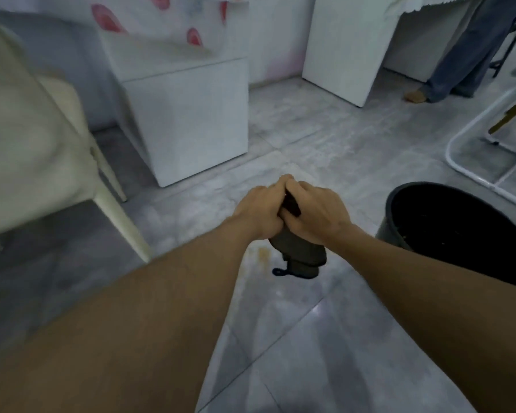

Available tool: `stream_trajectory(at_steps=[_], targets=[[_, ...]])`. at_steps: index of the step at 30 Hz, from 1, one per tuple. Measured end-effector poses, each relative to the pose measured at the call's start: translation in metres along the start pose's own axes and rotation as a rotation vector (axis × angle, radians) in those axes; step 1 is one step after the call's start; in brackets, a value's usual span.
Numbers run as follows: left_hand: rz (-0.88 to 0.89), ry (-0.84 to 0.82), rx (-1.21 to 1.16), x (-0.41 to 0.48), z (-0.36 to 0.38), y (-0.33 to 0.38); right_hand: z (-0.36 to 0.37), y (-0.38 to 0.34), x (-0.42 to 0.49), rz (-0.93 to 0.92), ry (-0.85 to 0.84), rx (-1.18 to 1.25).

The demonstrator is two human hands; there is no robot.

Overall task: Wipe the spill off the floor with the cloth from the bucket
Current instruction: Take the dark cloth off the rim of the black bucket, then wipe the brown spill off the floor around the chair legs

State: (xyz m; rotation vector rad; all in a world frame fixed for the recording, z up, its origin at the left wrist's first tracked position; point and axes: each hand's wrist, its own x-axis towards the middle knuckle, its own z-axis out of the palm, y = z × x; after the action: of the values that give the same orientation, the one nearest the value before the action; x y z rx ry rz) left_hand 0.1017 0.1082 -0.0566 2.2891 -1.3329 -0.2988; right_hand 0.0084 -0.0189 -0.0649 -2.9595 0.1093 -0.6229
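Both hands grip a dark olive cloth (300, 256) held above the floor in the middle of the view. My left hand (258, 211) and my right hand (318, 211) press together around its upper end, and the lower end hangs down with a small dark loop. A faint yellowish spill (262, 254) marks the grey tiled floor just left of the hanging cloth, below my left wrist. The black bucket (399, 231) stands on the floor to the right of my right forearm.
A cream plastic chair (42, 150) stands close on the left. A white cabinet (191, 114) under a flowered cover is ahead, a second white unit (349, 49) behind it. A person's trouser legs and bare foot (416, 96) are far right. A white tubular rack (471, 162) lies behind the bucket.
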Motion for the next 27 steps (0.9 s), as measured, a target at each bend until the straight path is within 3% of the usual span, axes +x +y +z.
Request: stream_trajectory(at_steps=[4,12,18,21,24,27], targets=[[-0.211,-0.06,0.12,-0.062,-0.028,-0.054,0.035,-0.054,0.025,-0.103,-0.107,-0.002],[-0.602,-0.183,0.073,-0.23,-0.047,-0.144,0.116,-0.215,0.047,-0.235,-0.717,0.504],[-1.023,-0.388,-0.125,-0.355,-0.031,-0.181,0.162,-0.345,0.012,-0.435,-1.097,0.503],[-1.153,-0.311,-0.031,-0.412,-0.008,-0.192,0.187,-0.399,-0.014,-0.538,-1.042,0.398],[-1.249,-0.078,0.183,-0.467,0.017,-0.199,0.212,-0.434,-0.054,-0.624,-0.744,0.177],[-1.364,0.165,0.199,-0.516,0.044,-0.205,0.234,-0.455,-0.102,-0.608,-0.728,-0.013]])
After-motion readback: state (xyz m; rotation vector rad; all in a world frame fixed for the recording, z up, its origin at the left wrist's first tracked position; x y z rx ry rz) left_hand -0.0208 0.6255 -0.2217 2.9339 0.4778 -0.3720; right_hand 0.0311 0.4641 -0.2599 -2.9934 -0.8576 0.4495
